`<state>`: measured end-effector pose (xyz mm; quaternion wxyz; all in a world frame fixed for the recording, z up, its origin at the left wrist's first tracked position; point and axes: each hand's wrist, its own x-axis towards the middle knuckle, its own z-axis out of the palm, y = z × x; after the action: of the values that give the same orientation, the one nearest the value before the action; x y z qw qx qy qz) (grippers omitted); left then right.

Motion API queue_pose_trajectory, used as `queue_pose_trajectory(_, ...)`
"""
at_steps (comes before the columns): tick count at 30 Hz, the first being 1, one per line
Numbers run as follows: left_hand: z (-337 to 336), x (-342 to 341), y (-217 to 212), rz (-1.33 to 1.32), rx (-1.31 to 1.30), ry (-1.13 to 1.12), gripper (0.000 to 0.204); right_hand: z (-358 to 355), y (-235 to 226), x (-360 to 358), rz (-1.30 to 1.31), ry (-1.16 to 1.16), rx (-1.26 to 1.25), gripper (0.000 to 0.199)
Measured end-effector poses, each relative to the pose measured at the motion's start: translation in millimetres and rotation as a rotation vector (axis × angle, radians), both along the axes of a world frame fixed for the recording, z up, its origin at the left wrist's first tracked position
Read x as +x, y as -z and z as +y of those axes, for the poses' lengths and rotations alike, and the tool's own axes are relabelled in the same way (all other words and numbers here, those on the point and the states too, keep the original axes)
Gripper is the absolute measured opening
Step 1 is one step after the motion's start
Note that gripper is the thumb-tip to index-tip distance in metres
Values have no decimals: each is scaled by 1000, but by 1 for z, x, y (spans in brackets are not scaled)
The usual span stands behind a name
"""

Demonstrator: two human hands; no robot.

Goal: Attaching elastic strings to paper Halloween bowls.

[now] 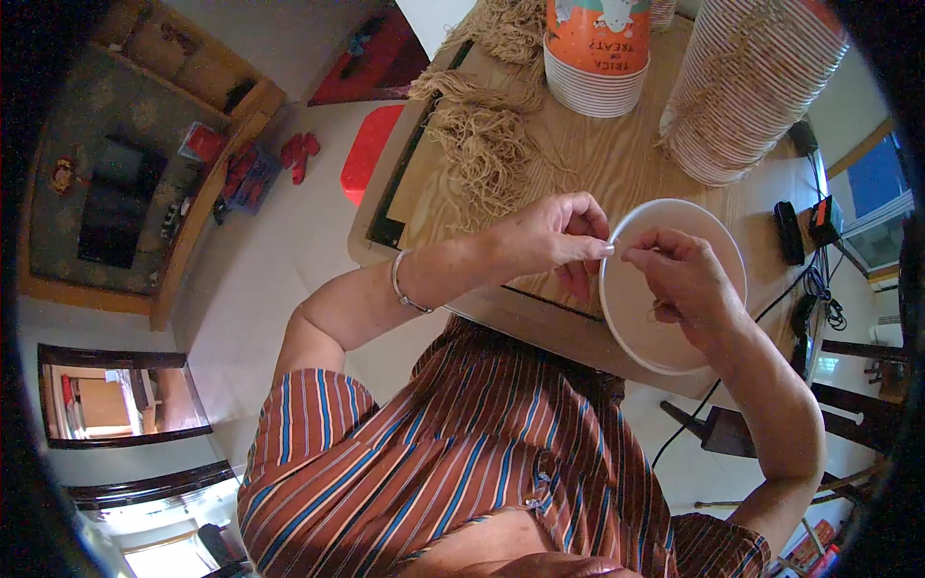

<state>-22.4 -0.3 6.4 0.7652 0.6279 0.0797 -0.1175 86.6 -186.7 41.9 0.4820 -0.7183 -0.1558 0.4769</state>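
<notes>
A white paper bucket [674,339] tilts with its round mouth toward me at the table's near edge. My left hand [564,236] pinches its rim on the left side, with the thumb at the lip and the other fingers around the outside. Over the bucket's mouth is my right hand [682,275], thumb and forefinger pressed together close to the left thumb. Anything between those fingertips is too small to make out. Beyond my left hand lie loose bundles of tan string [477,144] on the wooden tabletop [602,159].
An orange printed stack of paper buckets [593,67] stands at the far side. To its right leans a tall stack of white buckets [737,106] with string strands over it. A black device [788,233] and cables [824,284] lie at the right edge. A red stool [371,154] stands left.
</notes>
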Motion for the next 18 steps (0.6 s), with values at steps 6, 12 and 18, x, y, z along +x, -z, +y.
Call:
queue_pose_trajectory(6,-1,0,1,-45,9,-41,38,3,3,2,26,4,-3,13)
queue_pose_trajectory(12,1,-2,3,-67,-3,7,37,8,-2,-3,8,-4,8,9)
queue_pose_trajectory(18,1,-1,19,-210,73,-45,26,11,2,0,9,-6,5,11)
